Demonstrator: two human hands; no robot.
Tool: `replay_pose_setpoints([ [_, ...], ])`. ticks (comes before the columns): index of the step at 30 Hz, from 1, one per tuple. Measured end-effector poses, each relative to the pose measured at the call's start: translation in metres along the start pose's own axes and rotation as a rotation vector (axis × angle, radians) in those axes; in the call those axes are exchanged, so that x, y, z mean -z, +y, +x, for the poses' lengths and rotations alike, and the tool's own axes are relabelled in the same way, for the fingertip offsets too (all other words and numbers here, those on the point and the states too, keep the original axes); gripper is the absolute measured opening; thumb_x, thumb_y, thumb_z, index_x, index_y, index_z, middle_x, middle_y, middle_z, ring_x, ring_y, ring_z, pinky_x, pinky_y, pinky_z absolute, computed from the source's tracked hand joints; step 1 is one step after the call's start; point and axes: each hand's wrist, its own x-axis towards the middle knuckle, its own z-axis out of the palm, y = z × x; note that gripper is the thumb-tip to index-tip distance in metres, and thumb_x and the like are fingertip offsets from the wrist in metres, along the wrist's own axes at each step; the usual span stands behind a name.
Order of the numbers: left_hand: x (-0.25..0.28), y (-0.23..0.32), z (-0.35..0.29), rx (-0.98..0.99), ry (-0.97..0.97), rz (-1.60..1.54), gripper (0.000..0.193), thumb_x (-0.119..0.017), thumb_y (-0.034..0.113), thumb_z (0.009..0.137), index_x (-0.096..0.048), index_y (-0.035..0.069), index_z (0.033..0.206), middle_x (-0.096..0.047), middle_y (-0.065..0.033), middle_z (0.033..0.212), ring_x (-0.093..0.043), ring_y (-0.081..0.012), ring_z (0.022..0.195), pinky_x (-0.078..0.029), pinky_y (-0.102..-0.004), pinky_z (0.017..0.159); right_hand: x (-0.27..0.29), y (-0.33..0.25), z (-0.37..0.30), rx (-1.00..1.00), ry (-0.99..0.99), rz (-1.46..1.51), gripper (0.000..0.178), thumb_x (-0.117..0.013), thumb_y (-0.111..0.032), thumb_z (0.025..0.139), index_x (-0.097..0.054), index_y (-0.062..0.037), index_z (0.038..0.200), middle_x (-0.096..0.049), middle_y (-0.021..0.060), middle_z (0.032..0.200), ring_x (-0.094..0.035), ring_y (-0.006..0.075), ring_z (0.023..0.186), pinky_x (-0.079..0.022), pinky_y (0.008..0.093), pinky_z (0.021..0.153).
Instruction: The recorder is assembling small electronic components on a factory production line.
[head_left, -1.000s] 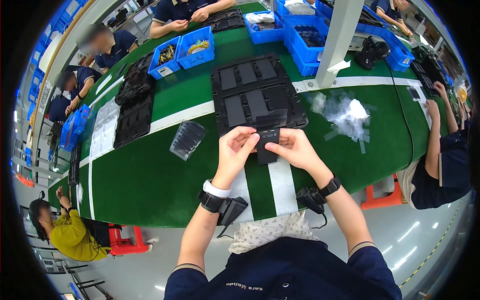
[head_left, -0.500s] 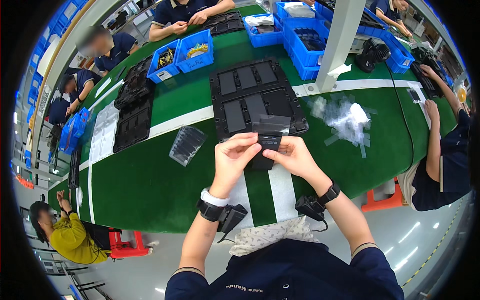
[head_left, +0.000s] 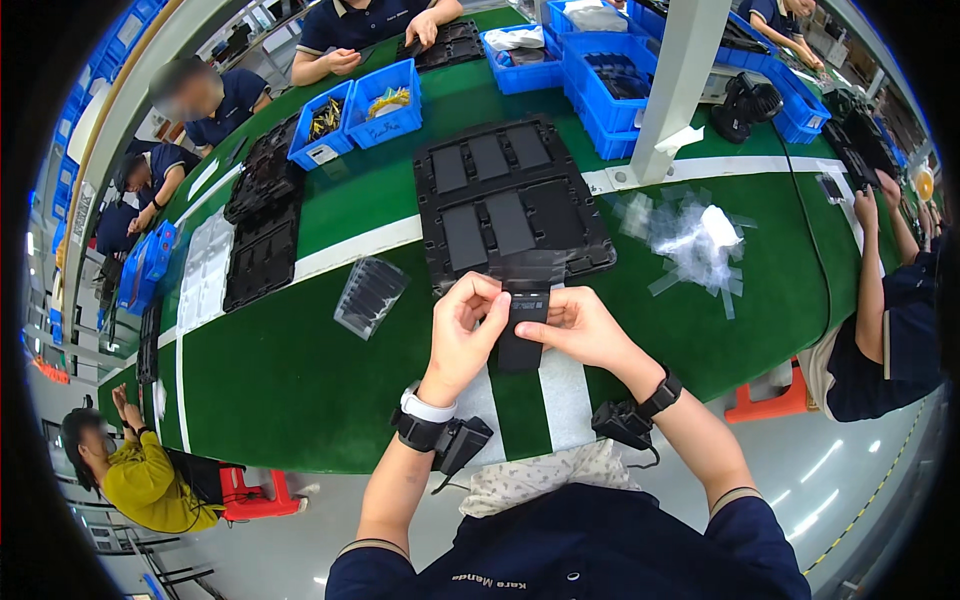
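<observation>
Between my hands is a flat black rectangular pack [head_left: 521,346] with small pale print near its upper end, much like a phone battery. My left hand [head_left: 463,328] pinches its upper left edge with thumb and index finger. My right hand [head_left: 590,327] grips the right side, thumb laid across the face. A glossy see-through film [head_left: 533,267] sticks out past the pack's upper end, over the near edge of a black tray [head_left: 427,213]. Flat dark rectangular pieces [head_left: 464,235] lie in that tray's slots. To the left rests a clear sheet with dark strips [head_left: 370,297].
Crumpled clear film pieces [head_left: 690,245] lie in a heap at right, beside a metal post [head_left: 680,90] and a black cable [head_left: 808,220]. Blue bins [head_left: 385,125] stand beyond the tray. More black trays [head_left: 268,250] sit at left. Co-workers sit around the green table [head_left: 300,390].
My hands and the pack have come slightly nearer to me, and more of the pack shows below my fingers. The film now lies lower, over the tray's near edge.
</observation>
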Motion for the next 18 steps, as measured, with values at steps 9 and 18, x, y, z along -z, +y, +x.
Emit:
replay_pose_setpoints([
  [9,0.003,0.002,0.0,0.176,0.031,-0.086,0.014,-0.056,0.004,0.084,-0.057,-0.005,0.094,-0.061,-0.0053,0.088,-0.057,-0.0086,0.08,-0.045,-0.0212,0.072,0.017,-0.026,0.023,0.175,0.028,-0.327,0.017,-0.063,-0.017,0.079,-0.063,0.0003,0.082,-0.062,0.0041,0.071,-0.058,0.0072,0.067,-0.048,0.023,0.059],
  [18,0.001,0.006,-0.007,0.231,0.036,-0.112,0.013,-0.056,0.004,0.084,-0.058,-0.004,0.093,-0.061,-0.0034,0.085,-0.056,-0.0059,0.076,-0.044,-0.0186,0.067,0.022,-0.024,0.014,0.152,0.172,-0.075,0.013,-0.049,-0.014,0.088,-0.052,-0.0048,0.08,-0.048,-0.0033,0.056,-0.044,0.0024,0.051,-0.034,0.0179,0.046],
])
